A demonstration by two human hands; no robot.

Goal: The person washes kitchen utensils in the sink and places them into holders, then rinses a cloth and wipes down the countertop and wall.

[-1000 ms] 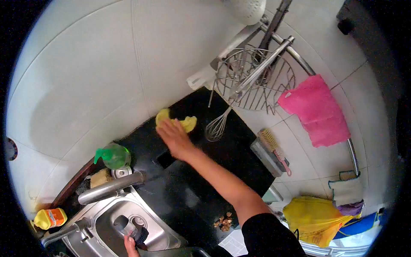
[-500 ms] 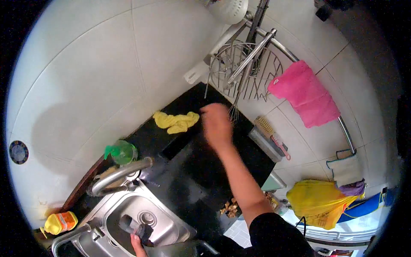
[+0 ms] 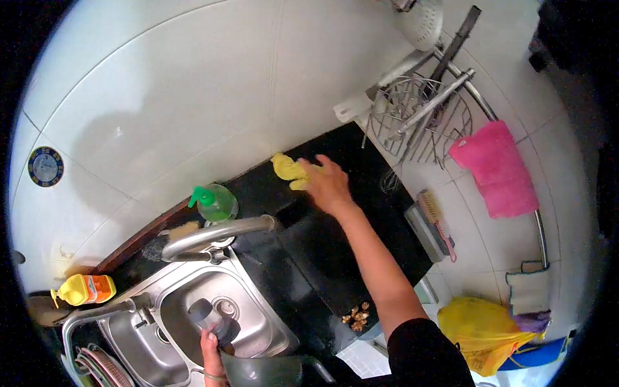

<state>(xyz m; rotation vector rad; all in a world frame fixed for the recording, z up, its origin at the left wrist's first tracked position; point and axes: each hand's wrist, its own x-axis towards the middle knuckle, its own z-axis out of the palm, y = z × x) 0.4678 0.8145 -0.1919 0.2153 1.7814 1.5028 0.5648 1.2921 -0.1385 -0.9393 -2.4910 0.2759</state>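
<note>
My right hand (image 3: 327,186) is over the black counter (image 3: 309,248), its fingers spread and touching the right end of a crumpled yellow cloth (image 3: 287,168) near the wall. Down at the sink (image 3: 261,326), my left hand (image 3: 211,353) is closed around a clear container with a dark part (image 3: 205,314), held above the basin. A green pump bottle (image 3: 217,204) stands between the cloth and the faucet (image 3: 222,231). Whether the right fingers grip the cloth is hard to tell.
Wire racks and a whisk (image 3: 390,179) hang at the upper right beside a pink towel (image 3: 500,171). A brush (image 3: 431,209) lies by the right wall. Brown pieces (image 3: 356,316) sit at the counter's front edge. A yellow bottle (image 3: 87,289) stands left of the sink.
My right hand has moved from beside the whisk back to the yellow cloth, with its fingers now spread. My left hand still holds the container over the sink. The camera view has shifted.
</note>
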